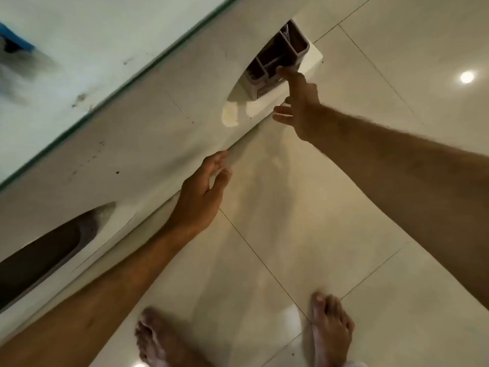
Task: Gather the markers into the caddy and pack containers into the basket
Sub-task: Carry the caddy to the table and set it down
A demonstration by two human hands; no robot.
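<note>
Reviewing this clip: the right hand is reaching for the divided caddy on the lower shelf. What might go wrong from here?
1. The caddy stands near the shelf edge; only the right hand fingertips touch its rim, so a push without a proper grip might tip it to the floor.
2. The view is tilted and blurred, so the reach may be poorly aimed.
3. The left hand rests open at the table edge, giving little support.
</note>
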